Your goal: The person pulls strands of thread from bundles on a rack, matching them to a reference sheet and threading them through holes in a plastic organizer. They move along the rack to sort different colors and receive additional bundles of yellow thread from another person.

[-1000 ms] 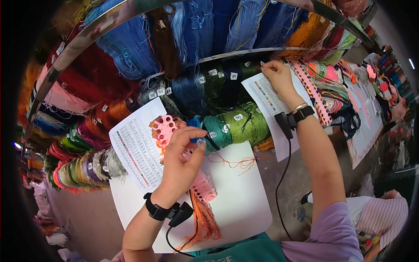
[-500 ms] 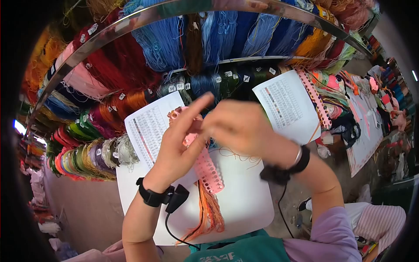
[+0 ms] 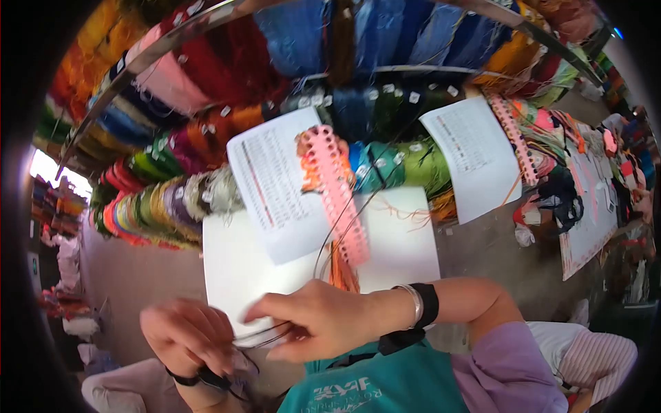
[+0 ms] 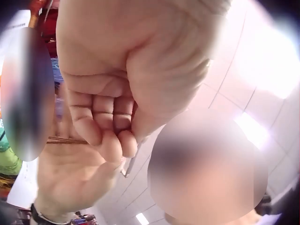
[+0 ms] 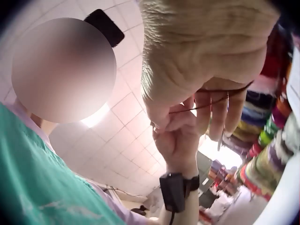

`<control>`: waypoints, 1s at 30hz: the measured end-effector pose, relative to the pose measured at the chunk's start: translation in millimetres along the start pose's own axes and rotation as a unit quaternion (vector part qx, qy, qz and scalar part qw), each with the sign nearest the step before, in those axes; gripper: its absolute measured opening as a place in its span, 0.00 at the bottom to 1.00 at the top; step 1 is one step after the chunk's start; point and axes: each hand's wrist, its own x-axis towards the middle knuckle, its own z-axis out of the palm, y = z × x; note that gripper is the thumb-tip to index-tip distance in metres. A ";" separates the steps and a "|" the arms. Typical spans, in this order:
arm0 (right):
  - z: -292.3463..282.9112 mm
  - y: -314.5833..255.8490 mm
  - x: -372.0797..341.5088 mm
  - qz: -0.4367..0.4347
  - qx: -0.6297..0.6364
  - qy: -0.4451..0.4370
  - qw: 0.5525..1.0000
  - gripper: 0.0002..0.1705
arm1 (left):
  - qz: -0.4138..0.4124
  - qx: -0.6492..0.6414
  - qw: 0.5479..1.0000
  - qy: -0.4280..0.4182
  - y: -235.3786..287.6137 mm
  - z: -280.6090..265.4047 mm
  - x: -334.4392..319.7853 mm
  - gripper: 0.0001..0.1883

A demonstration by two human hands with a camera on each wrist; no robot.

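Low in front of the chest, my left hand (image 3: 189,334) and right hand (image 3: 323,320) face each other with a thin dark brown thread (image 3: 265,336) strung between them. In the left wrist view my left hand's fingers curl, their tips together at the thread. Across the inner side of my right hand's fingers (image 5: 218,108) the thread runs in a couple of strands. Dark strands also pass up over a pink strip with rows of holes (image 3: 329,179), which carries orange and brown threads. An orange thread bundle (image 3: 342,268) hangs from its lower end.
A white board (image 3: 403,255) lies below the strip. Printed sheets, one on the left (image 3: 272,179) and one on the right (image 3: 475,158), lean against labelled thread skeins (image 3: 423,165). A metal rail (image 3: 172,41) arches above. Another person (image 3: 599,358) is at the lower right.
My right hand has come from the right sheet leftward and down to the body. My left hand has left the pink strip and dropped lower left. Thread now spans both hands.
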 end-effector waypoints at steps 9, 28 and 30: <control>-84.0 37.2 -182.5 0.350 0.148 0.288 0.879 0.11 | -0.234 0.374 0.891 0.108 -53.8 -19.0 4.3 0.08; -65.0 74.4 -40.9 0.149 0.150 0.131 0.968 0.16 | -0.282 0.195 0.938 -0.060 -113.1 15.0 60.2 0.06; -81.8 58.4 -43.6 0.226 0.073 0.123 0.963 0.11 | -0.282 0.181 0.940 -0.064 -104.6 22.4 74.0 0.07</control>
